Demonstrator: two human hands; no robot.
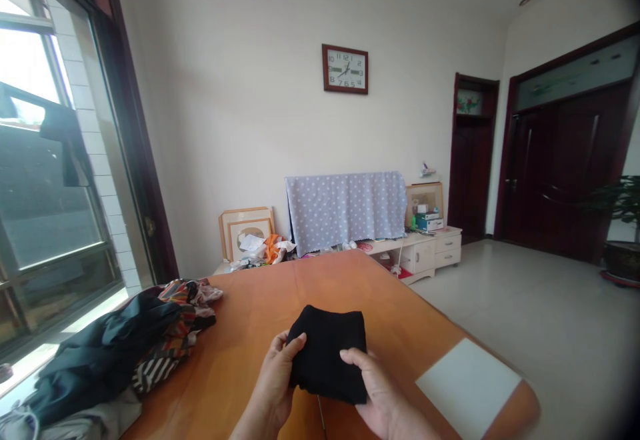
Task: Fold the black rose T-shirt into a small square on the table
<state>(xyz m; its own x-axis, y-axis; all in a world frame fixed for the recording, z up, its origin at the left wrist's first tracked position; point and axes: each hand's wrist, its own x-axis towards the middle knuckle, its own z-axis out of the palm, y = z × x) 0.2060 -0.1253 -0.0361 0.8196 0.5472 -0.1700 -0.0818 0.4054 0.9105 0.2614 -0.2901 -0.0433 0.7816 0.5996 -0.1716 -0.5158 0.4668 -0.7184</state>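
Note:
A folded black cloth is held over the orange wooden table, near its front edge. My left hand grips the cloth's left side, thumb on top and fingers wrapped beneath. My right hand grips its lower right corner the same way. The cloth looks folded into a compact, roughly square bundle.
A heap of clothes, dark, striped and patterned, lies on the table's left side by the window. A white rectangular sheet lies on the table's right corner. Beyond stand a low cabinet with a dotted cloth, and a tiled floor to the right.

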